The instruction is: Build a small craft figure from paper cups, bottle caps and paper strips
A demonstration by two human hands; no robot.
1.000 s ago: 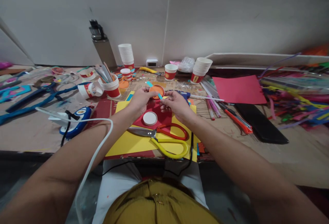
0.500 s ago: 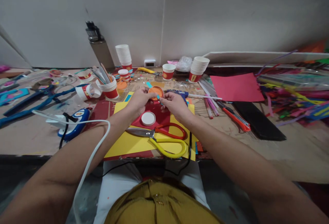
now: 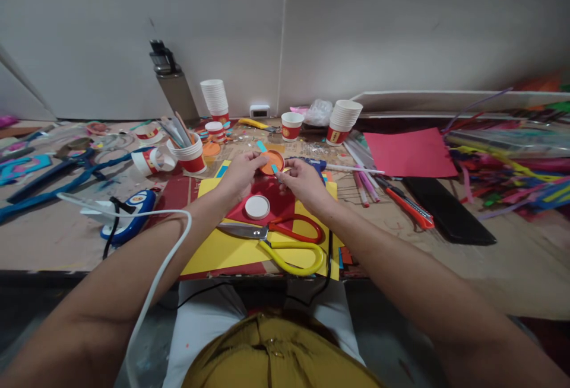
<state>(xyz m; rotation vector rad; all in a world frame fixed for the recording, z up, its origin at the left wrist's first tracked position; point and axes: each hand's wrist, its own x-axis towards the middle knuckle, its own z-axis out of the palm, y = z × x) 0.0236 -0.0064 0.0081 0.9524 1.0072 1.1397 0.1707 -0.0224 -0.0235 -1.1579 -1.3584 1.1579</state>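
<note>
Closest to us, yellow paper (image 3: 200, 260) lies at the table's edge, and across it sprawl the big scissors (image 3: 263, 232), one loop red, the other yellow, blades pointing left. Just beyond them, on red paper (image 3: 287, 201), sits a round white lid (image 3: 257, 207). And here's the action, right above that red paper: the left hand (image 3: 240, 177) has the shallow orange disc (image 3: 272, 164) pinched at its left side, while the right hand (image 3: 305, 183), fingers drawn together, grips a light blue strip (image 3: 275, 169) at the disc's near right edge. More light blue pokes out at the far left edge! Right behind the right hand, a blue glue gun (image 3: 317, 164). Deeper still, a lone paper cup (image 3: 291, 129) stands between two cup stacks, with a small white digital clock (image 3: 259, 111) against the wall.
</note>
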